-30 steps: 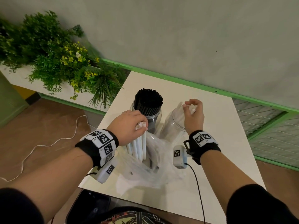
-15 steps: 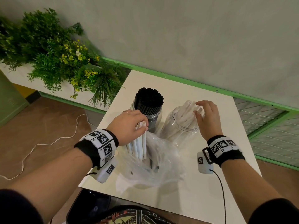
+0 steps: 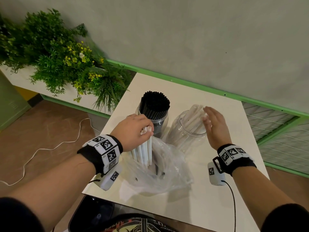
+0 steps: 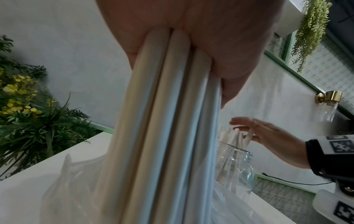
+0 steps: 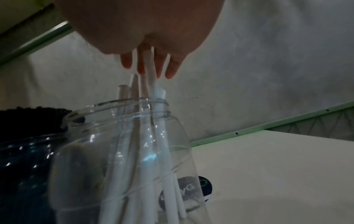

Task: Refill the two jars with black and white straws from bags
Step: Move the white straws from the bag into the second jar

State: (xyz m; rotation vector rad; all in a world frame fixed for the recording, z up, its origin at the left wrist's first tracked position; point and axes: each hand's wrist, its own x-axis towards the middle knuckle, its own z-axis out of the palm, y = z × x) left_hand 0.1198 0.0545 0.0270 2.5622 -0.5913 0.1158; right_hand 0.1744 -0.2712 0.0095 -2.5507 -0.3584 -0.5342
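Observation:
My left hand grips a bundle of white straws upright, their lower ends inside a crumpled clear plastic bag; the same bundle of white straws fills the left wrist view. Behind it stands a jar packed with black straws. To the right, a clear jar holds several white straws leaning together. My right hand hovers open just right of that jar's mouth, fingers straight beside the straw tips, holding nothing.
The white table stands against a grey wall with a green ledge. Green plants with yellow flowers fill a planter to the left. A white cable lies on the brown floor. A wire mesh panel is at the right.
My right hand dropped its white straws into the clear jar, let go and opened, drifting right of the rim. My left hand kept holding its bundle in the bag.

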